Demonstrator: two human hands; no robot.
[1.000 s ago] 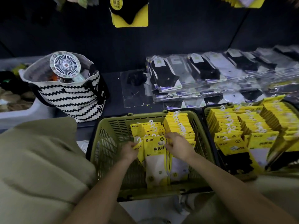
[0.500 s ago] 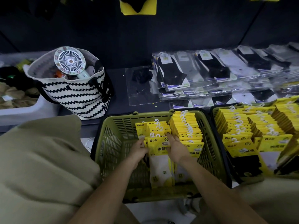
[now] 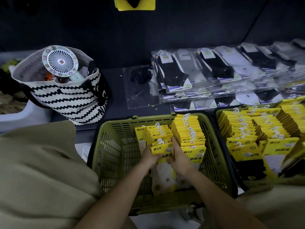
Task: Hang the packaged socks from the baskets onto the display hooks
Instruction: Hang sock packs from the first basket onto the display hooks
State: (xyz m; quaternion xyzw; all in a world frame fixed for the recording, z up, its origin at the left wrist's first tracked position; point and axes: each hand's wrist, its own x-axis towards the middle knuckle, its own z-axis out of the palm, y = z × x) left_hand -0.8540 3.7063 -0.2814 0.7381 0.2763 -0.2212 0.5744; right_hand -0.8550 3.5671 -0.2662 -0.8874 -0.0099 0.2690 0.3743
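Both hands, left hand [image 3: 149, 157] and right hand [image 3: 179, 158], grasping sock pack [image 3: 162, 150] in basket [image 3: 115, 156]; left half open; hook end points away, long axis toward person.

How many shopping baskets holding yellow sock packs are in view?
2. The green basket sits under both hands; a dark basket stands beside it at the right, partly cut off by the frame edge.

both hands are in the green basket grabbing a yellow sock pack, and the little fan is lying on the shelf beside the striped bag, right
Not quite. The fan is not on the shelf: the head view shows it sticking out of the striped bag. The rest holds: the left hand and right hand grip a yellow sock pack in the green basket.
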